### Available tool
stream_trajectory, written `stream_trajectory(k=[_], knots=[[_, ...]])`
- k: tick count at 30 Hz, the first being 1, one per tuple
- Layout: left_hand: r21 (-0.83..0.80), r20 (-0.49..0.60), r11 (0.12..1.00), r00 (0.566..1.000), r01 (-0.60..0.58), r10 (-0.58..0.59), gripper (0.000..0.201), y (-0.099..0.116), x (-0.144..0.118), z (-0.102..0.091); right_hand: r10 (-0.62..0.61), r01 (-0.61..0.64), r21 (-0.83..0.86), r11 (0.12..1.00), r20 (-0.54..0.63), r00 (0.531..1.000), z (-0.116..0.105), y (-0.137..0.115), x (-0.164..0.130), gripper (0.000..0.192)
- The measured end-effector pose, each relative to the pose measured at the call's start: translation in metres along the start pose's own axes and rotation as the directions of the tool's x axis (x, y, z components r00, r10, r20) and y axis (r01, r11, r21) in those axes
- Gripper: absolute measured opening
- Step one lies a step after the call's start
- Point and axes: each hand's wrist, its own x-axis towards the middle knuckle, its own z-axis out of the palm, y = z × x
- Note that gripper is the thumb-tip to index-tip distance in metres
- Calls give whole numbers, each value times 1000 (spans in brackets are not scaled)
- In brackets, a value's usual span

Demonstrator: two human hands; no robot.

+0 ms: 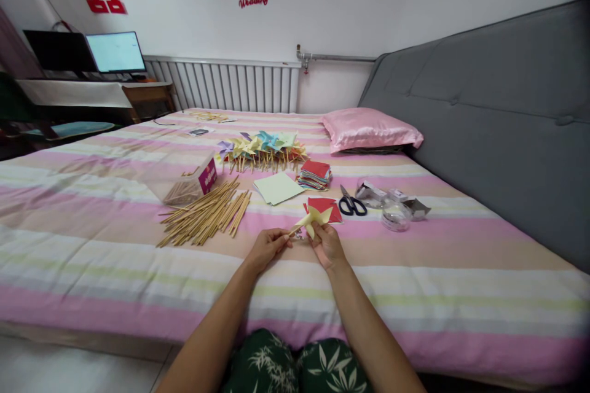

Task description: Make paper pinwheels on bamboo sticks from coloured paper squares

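A pale yellow paper pinwheel [317, 216] is pinched in the fingers of my right hand [328, 247], its blades folded and standing up. My left hand [268, 250] is closed with its fingertips on a thin wooden stick [293, 232] that points toward the pinwheel. The far end of the stick is hidden by the paper. Small shiny pieces [299, 235] lie on the bed between my hands, too small to name. Just behind the pinwheel are red paper squares [329, 209], with dark-handled scissors [353, 204] to their right.
Loose wooden sticks [203, 215] lie at left beside a clear box [182, 189]. Farther back are finished pinwheels [262, 150], pale paper sheets [278, 188] and a stack of coloured squares [314, 174]. Clear round containers [396, 216] sit at right, a pink pillow [371, 129] behind.
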Motion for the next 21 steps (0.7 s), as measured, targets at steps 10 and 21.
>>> stream_trajectory(k=[10, 21], knots=[[5, 4, 1000, 1000, 3, -3, 44, 0, 0, -1, -15, 15, 6, 1000, 0, 1000, -3, 2, 2, 26], [7, 26, 1000, 1000, 13, -13, 46, -1, -1, -1, -76, 76, -15, 997, -25, 997, -6, 7, 5, 24]])
